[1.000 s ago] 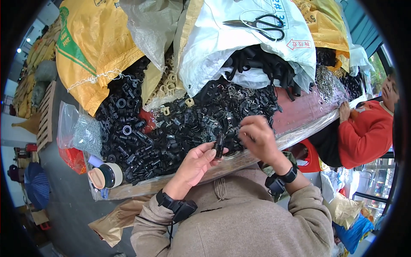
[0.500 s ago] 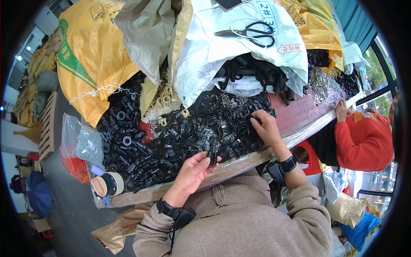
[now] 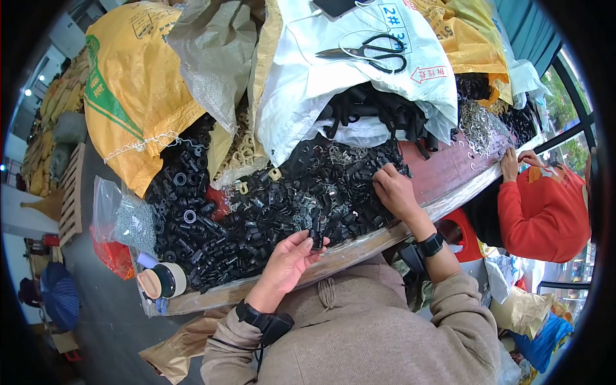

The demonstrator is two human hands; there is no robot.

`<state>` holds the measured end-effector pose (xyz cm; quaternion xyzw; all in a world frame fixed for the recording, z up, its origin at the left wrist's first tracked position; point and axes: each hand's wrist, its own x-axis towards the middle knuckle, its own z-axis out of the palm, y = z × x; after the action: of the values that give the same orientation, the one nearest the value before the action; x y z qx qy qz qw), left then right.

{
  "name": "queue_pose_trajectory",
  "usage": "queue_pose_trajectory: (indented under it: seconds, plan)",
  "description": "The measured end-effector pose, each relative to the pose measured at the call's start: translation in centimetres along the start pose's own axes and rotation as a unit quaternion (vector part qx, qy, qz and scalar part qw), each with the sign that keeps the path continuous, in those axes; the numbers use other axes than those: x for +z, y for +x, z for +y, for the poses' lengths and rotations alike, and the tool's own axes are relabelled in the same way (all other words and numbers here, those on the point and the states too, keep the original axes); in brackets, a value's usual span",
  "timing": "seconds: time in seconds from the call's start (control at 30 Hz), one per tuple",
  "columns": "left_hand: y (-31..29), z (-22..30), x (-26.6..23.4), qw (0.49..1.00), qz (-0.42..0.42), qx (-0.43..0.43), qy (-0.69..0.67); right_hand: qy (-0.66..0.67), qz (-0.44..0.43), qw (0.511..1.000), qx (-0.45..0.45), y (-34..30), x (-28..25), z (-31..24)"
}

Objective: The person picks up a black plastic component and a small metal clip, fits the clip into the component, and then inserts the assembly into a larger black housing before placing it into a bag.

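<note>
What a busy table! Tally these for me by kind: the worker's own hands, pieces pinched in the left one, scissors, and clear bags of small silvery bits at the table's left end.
Worker's own hands: 2 (left hand, right hand)
Black piece in the left hand: 1
Scissors: 1
Clear bag of silvery bits: 1
Total: 5

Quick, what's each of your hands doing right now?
Left hand: closed, holding a small black part.
Right hand: fingers curled at the pile of black pieces; can't tell if it's holding any.
</note>
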<state>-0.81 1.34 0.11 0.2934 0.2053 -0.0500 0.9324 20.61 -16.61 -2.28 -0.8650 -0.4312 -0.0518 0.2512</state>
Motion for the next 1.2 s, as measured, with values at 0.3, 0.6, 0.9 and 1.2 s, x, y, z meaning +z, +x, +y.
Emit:
queue_pose_trajectory:
  seconds: [0.3,0.6,0.9,1.2]
  plan:
    - [-0.2,0.3,-0.2,1.0,0.011,0.001,0.002,0.305,0.037,0.934,0.18,-0.1,-0.6,0.6]
    - [0.8,0.7,1.0,1.0,-0.018,0.017,0.013,0.602,-0.061,0.739,0.297,0.0,-1.7,-3.2]
    - [2.1,0.2,2.7,0.99,-0.078,0.112,-0.04,0.579,-0.111,0.78,0.213,-0.8,-1.1,-8.8]
    - [1.7,0.3,1.9,0.988,-0.105,0.094,-0.066,0.55,-0.153,0.807,0.15,-0.6,-1.9,-9.6]
